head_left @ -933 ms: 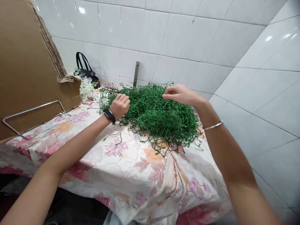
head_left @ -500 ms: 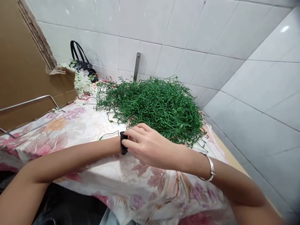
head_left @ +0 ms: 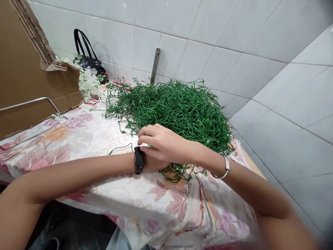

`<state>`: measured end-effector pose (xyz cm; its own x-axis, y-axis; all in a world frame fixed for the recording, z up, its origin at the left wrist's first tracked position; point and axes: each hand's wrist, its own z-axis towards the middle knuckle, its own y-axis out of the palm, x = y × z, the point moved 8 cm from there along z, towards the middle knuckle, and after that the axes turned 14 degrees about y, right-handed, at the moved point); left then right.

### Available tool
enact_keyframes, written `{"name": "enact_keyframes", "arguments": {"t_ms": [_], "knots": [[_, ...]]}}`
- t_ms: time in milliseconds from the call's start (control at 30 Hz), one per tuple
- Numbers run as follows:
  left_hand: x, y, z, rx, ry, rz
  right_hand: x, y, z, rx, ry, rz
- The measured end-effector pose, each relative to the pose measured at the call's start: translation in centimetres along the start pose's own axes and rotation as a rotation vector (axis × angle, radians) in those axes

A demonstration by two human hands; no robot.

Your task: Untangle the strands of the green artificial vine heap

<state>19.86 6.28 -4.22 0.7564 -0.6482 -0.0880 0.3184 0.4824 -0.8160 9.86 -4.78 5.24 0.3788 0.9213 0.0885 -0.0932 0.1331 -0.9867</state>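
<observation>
My right hand (head_left: 166, 143) hovers over my left wrist, its fingers loosely bent and somewhat apart, with nothing seen in them. Just below its fingertips, a black fitness band (head_left: 139, 160) is strapped round my left wrist. My left hand (head_left: 153, 164) lies mostly under the right one, so its fingers are hidden. A small bunch of thin green plastic stems (head_left: 178, 172) shows just beyond it; whether the left hand holds them I cannot tell. Behind both hands is a large tangled heap of green plastic stems (head_left: 179, 107).
A floral tablecloth (head_left: 91, 142) covers the table. One loose stem (head_left: 121, 148) lies left of the band. Further left are a cardboard box (head_left: 23, 80), a bent metal wire frame (head_left: 49, 100), white artificial flowers (head_left: 88, 83) and a black floral bag (head_left: 90, 64). Tiled walls stand behind and right.
My right hand has lifted and shifted away from the band, uncovering its screen. The small bunch of green stems near my left hand has come into view. The camera view has shifted slightly.
</observation>
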Motion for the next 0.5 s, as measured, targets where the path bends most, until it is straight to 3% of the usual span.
{"name": "enact_keyframes", "arguments": {"t_ms": [133,233,333,500], "knots": [[-1.0,0.0,-0.4,-0.079,-0.139,0.022,-0.3,0.1,0.1,-0.113,-0.018,0.204],[-1.8,-1.1,-1.1,-0.141,-0.273,0.045,-0.8,0.0,0.2,-0.169,-0.060,0.292],[-2.1,-3.7,-1.7,-0.136,-0.345,0.019,-0.8,-0.4,0.7,-0.139,-0.046,0.320],[-1.7,-7.8,-1.7,-0.063,-0.302,-0.072,-1.0,-0.6,1.3,-0.125,-0.024,0.293]]}}
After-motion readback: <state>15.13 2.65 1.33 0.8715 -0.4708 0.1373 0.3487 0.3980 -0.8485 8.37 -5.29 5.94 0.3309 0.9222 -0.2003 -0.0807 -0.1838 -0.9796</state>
